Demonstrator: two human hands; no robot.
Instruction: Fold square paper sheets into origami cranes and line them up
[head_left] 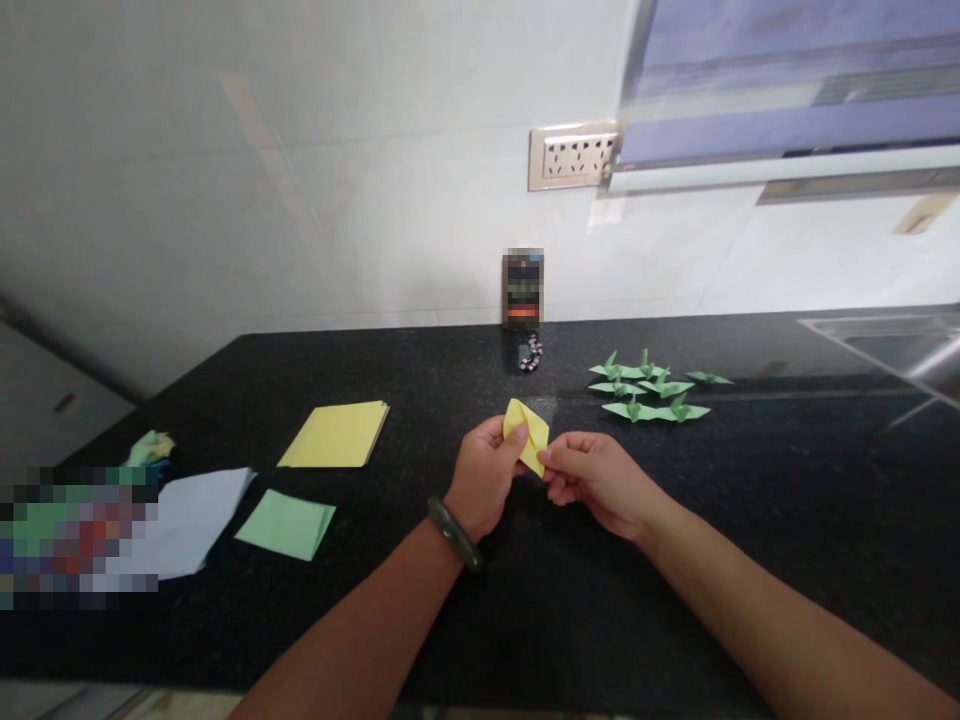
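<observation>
Above the black countertop, a small piece of folded yellow origami paper [531, 432] is held between both hands. My left hand [486, 465], with a dark green bangle [455, 533] at the wrist, grips its left side, thumb lying across the front. With thumb and finger, my right hand [592, 475] pinches the lower right edge. Several green paper cranes [649, 390] stand in rows beyond my right hand. To the left lie a stack of yellow paper [334, 435] and a folded green sheet [289, 524].
The black countertop [360, 620] runs to a tiled wall. A phone [523, 290] with a beaded strap [532, 354] leans there below a socket panel [574, 156]. White paper [199, 520] and a blurred colourful item lie far left. A metal sink edge [885, 345] is at right.
</observation>
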